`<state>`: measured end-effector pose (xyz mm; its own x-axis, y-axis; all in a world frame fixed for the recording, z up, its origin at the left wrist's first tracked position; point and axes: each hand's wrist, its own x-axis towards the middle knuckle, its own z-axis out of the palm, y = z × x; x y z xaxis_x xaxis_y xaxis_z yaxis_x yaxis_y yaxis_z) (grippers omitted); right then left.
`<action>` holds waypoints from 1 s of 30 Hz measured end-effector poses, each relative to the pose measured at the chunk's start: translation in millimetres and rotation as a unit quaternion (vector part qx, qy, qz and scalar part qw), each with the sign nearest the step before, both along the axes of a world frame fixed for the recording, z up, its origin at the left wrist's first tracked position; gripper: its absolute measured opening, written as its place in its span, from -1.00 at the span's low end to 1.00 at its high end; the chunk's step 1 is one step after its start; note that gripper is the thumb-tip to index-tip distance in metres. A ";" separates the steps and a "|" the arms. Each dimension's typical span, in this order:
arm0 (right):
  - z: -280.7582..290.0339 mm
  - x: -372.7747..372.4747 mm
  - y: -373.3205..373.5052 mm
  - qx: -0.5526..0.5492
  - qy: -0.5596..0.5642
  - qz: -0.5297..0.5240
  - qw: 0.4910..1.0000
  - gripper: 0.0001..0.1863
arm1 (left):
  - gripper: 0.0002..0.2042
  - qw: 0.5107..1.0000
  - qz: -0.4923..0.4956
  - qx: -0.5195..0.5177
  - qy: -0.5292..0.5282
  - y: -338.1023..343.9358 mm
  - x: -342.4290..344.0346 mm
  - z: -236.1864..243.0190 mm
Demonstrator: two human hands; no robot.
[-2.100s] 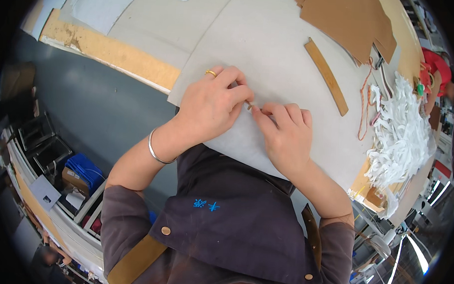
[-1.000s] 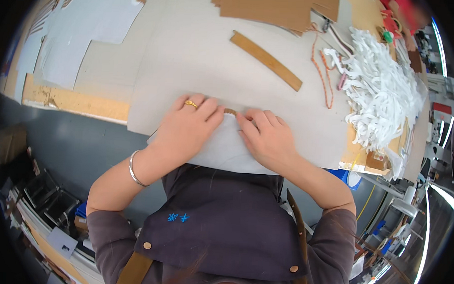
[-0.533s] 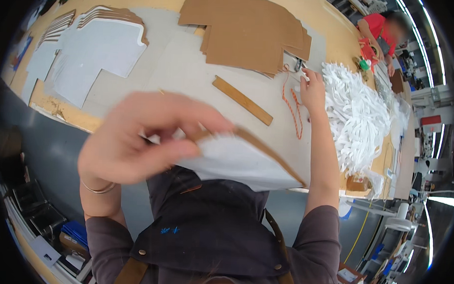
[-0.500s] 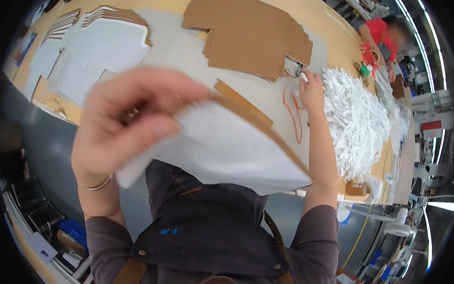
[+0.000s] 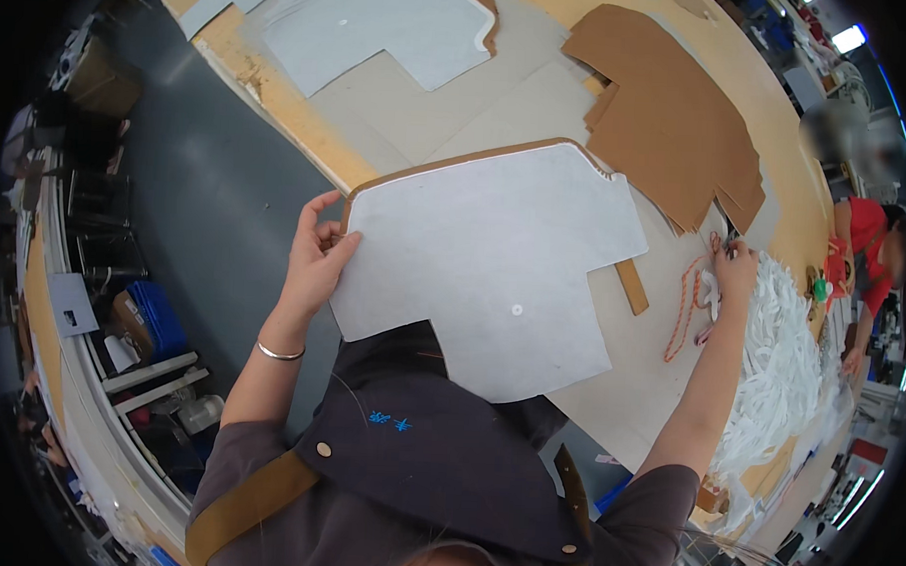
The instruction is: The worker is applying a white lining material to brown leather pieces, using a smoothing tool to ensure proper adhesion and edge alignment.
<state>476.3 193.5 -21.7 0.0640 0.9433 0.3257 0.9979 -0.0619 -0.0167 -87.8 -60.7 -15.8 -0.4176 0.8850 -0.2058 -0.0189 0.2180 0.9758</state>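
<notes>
A large cut panel [image 5: 474, 244] lies flat in front of me. Its upper face is pale grey-white, with a brown folded rim along the far edge and a small white dot near the lower right. My left hand [image 5: 319, 253] pinches its left edge between thumb and fingers. At the right, my right hand [image 5: 737, 269] is closed around a small dark object, mostly hidden by the fingers. An orange twisted cord [image 5: 684, 306] hangs down beside that hand, and a bit of white strip lies near it. From under the panel's right side sticks a tan bar [image 5: 632, 287].
Beyond the panel lies a stack of brown panels [image 5: 668, 121]. White-faced panels [image 5: 372, 31] are stacked at the far left. A heap of white strips [image 5: 774, 364] sits right of my right forearm. A person in red [image 5: 869, 238] works at the far right.
The panel, earlier tilted and blurred in my left hand, now lies flat with its pale face up. The view has turned, and my right hand stays by the orange cord.
</notes>
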 end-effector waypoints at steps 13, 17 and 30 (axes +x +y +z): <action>38.7 34.6 -28.3 0.089 0.827 -0.008 0.555 -0.74 | -0.69 0.971 0.009 -0.046 -0.233 -24.6 11.0 -11.5; 56.4 -177.8 -156.0 -0.029 0.897 0.100 0.430 -0.49 | -0.70 0.971 -0.004 -0.038 -0.237 -15.9 14.2 -12.9; -0.3 -153.5 -144.1 -0.055 0.555 0.140 0.818 -0.81 | -0.66 0.945 -0.236 -0.040 -0.223 -37.5 74.6 -15.0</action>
